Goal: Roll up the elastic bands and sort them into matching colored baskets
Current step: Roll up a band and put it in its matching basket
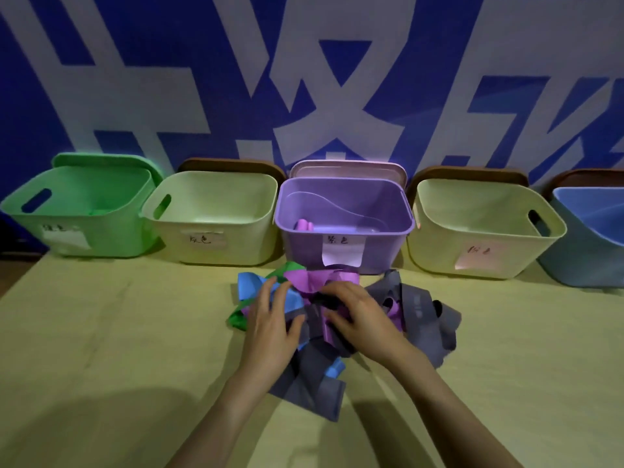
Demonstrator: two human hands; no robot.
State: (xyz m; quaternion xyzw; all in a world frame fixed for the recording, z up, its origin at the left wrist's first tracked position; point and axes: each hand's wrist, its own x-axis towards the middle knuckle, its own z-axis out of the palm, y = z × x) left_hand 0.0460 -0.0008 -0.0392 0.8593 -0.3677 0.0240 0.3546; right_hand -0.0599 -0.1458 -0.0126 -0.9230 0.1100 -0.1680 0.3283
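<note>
A tangled pile of elastic bands lies in the middle of the table: blue band [250, 282], green band [238, 319], purple band [305, 280] and several grey bands [425, 315]. My left hand [270, 319] rests on the pile's left side, its spread fingers on the blue band and its thumb on a grey one. My right hand [358, 312] lies over the pile's middle, fingers curled, with the thumb pinching the purple band. Behind the pile stands the purple basket [344, 246], which holds a rolled purple band [304, 225].
Along the table's back edge stand a green basket [81, 211], a cream basket [216, 228], another cream basket [479, 241] and a blue basket [587, 251], with lids leaning behind them against a blue and white wall. Bare table surface [118, 332] lies on both sides.
</note>
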